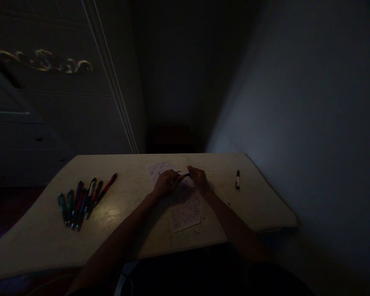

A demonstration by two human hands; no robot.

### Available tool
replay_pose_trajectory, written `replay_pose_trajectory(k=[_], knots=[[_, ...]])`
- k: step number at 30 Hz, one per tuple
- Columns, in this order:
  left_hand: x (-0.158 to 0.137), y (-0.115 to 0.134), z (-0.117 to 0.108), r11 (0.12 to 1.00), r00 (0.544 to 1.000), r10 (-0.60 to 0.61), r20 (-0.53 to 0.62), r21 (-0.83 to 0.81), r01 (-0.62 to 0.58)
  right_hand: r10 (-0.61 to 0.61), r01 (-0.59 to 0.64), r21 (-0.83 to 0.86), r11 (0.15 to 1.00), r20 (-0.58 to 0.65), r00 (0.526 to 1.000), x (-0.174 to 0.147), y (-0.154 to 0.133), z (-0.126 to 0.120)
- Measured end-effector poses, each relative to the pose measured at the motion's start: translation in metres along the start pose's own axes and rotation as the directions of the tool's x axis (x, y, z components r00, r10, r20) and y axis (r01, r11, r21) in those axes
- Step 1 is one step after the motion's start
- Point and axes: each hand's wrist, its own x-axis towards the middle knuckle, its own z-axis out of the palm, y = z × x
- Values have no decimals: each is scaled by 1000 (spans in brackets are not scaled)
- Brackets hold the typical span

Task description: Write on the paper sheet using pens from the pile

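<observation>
Over the middle of the table, my left hand [165,183] and my right hand [199,179] are close together, both with fingers closed. A thin dark pen [186,175] spans the gap between them, gripped at its left end by the left hand and at its right end by the right. Fingers cover most of it, and the dim light hides whether it is whole or in parts. Beneath the hands lies a sheet of paper [186,211] covered in scribbles; its upper part [160,167] shows behind my left hand.
Several pens [80,203] in green, red, blue and black lie bunched on the left of the pale table [132,238]. One black and white pen [238,181] rests alone on the right. A wall [311,123] borders the right side; a cabinet [64,123] with ornate trim stands left.
</observation>
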Motion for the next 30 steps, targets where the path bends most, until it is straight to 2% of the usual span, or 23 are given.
replay_pose_trajectory(k=[4, 8, 11, 12, 14, 18, 22, 25, 30], knots=[[1, 9, 3, 953, 973, -218, 73, -199, 228, -40, 40, -4, 999, -5, 999, -2, -4, -2], [4, 16, 3, 808, 889, -436, 139, -374, 455, -63, 62, -34, 997, -16, 998, -3, -7, -2], [6, 15, 2, 736, 840, -505, 198, -410, 539, -54, 53, -37, 998, -15, 998, -2, -6, -1], [6, 14, 2, 745, 845, -494, 203, -402, 532, -42, 41, -36, 999, -21, 999, -2, -5, -1], [6, 10, 1, 804, 885, -436, 166, -370, 466, -14, 12, -47, 999, -53, 998, 1, -3, -2], [4, 0, 3, 934, 967, -254, -18, -265, 240, 31, -40, -78, 996, -102, 994, 6, 2, -5], [0, -7, 6, 989, 995, -64, -80, -141, 53, 68, -72, -54, 996, -73, 995, 7, 5, -6], [-4, -11, 7, 997, 996, -44, -80, -74, 38, 63, -66, -56, 996, -51, 997, 7, 5, -4], [-4, -11, 9, 989, 993, -113, -30, 87, 116, 63, -65, -60, 996, -43, 997, 4, 6, -1]])
